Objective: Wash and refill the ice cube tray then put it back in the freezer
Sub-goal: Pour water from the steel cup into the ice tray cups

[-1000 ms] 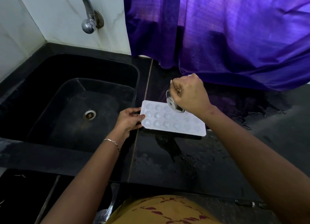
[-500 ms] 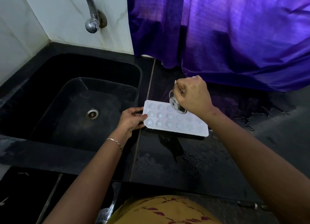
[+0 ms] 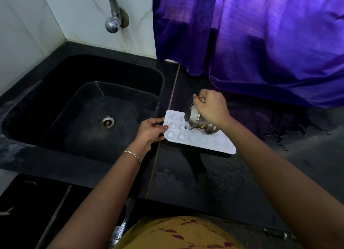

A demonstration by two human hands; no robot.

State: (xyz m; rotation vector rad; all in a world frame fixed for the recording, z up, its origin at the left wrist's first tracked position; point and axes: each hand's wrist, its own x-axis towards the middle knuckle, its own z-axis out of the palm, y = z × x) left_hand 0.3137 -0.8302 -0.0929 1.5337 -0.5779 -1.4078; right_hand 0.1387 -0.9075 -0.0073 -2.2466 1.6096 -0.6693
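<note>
Ice cube tray [image 3: 210, 142]: long axis runs rightward from your left hand [image 3: 150, 131], which pinches its short end; your right hand [image 3: 212, 107] grips steel cup [image 3: 197, 121], tipped above it

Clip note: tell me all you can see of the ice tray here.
The ice tray is white plastic, rectangular, with rows of rounded hollows. It lies flat, slightly askew, on the black counter right of the sink. The left hand grips its sink-side end; the right hand tips a small steel cup over it. Water level unclear.
</note>
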